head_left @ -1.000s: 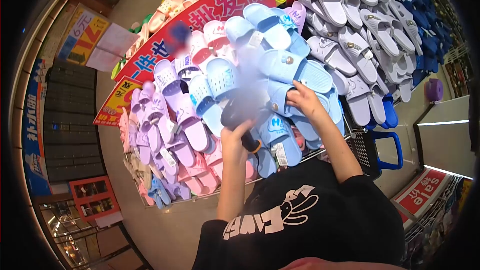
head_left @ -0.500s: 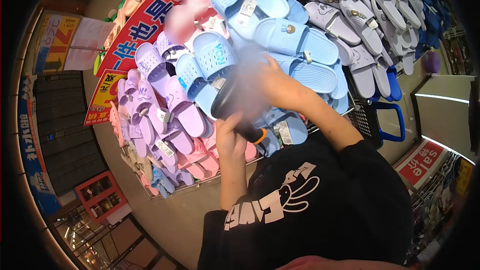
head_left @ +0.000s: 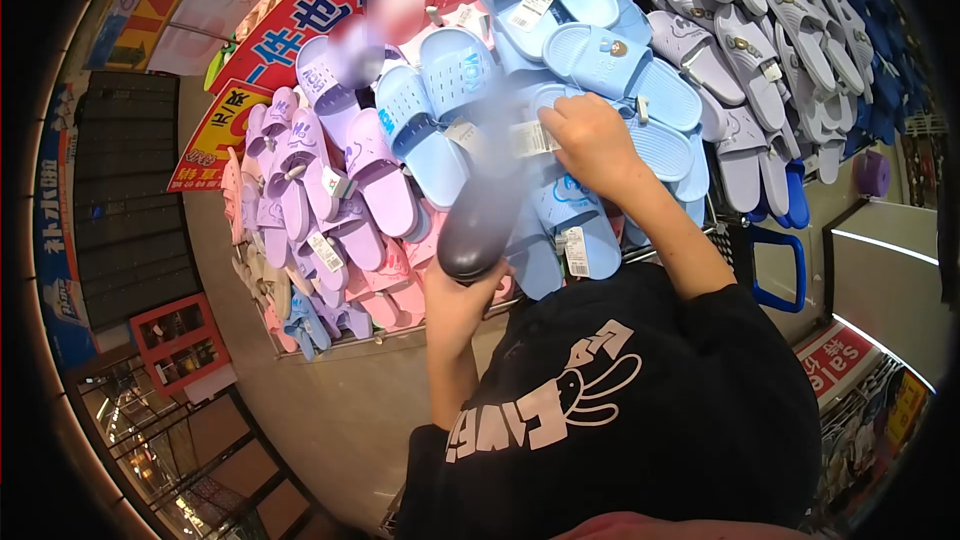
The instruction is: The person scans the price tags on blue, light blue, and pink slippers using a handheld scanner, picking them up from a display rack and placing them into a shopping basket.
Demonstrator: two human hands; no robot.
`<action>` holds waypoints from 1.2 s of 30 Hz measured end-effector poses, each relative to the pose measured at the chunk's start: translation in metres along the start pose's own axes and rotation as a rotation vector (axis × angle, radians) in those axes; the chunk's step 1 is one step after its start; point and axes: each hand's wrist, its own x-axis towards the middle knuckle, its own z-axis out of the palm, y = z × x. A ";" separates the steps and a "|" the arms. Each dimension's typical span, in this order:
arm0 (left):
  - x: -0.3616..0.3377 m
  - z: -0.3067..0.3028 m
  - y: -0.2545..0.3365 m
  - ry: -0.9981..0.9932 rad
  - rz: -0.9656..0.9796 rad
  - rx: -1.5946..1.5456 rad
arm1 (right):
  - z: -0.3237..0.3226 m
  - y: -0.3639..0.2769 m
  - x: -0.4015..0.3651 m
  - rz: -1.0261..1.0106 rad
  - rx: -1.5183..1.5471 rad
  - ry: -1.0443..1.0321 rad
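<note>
My left hand (head_left: 459,308) is closed around the lower end of a dark, rounded handheld object (head_left: 474,237). Its upper part is smeared by blur, so its exact kind cannot be told. My right hand (head_left: 597,145) pinches a white price tag (head_left: 536,138) among the light blue slippers, its fingers bent over the tag's edge. Just left of that tag, a light blue slipper with holes (head_left: 458,73) lies in the pile. Below it hangs another blue slipper (head_left: 580,225) with its own white tag (head_left: 577,252).
Purple slippers (head_left: 376,180) and pink slippers (head_left: 385,285) fill the rack's left side. Grey slippers (head_left: 730,60) are heaped at the right. A red sign (head_left: 290,30) stands behind. A blue-handled basket (head_left: 780,270) is at the right.
My right hand has moved right, away from the dark object, and a white tag now shows in its fingers. The dark object has tilted more upright in my left hand. The view has shifted slightly.
</note>
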 end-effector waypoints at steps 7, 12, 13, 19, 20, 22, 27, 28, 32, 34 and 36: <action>0.001 0.011 0.016 0.182 0.563 0.751 | 0.000 0.001 0.005 -0.297 0.052 0.004; 0.006 0.013 0.014 0.083 0.572 0.796 | -0.009 0.005 -0.001 -0.306 0.045 -0.021; 0.005 0.016 0.016 0.085 0.533 0.792 | -0.009 0.005 -0.004 -0.302 0.059 -0.010; 0.007 0.027 0.017 0.067 0.465 0.777 | -0.007 0.007 -0.014 -0.299 0.059 0.053; 0.007 0.028 0.018 0.072 0.436 0.757 | -0.007 0.007 -0.014 -0.297 0.061 0.055; 0.008 0.029 0.014 0.074 0.448 0.751 | -0.008 0.006 -0.013 -0.285 0.046 0.068; 0.008 0.034 0.013 0.067 0.465 0.680 | -0.010 0.006 -0.016 -0.272 0.028 0.040; 0.007 0.034 0.012 0.077 0.459 0.650 | -0.010 0.006 -0.016 -0.266 0.016 0.002; 0.005 0.031 0.007 0.108 0.476 0.565 | -0.007 0.011 -0.012 -0.287 0.044 0.091; -0.003 0.027 0.000 0.107 0.456 0.546 | -0.008 0.020 -0.008 -0.180 0.019 0.064; -0.013 0.023 -0.009 0.100 0.445 0.517 | -0.009 0.039 0.001 0.000 0.045 0.132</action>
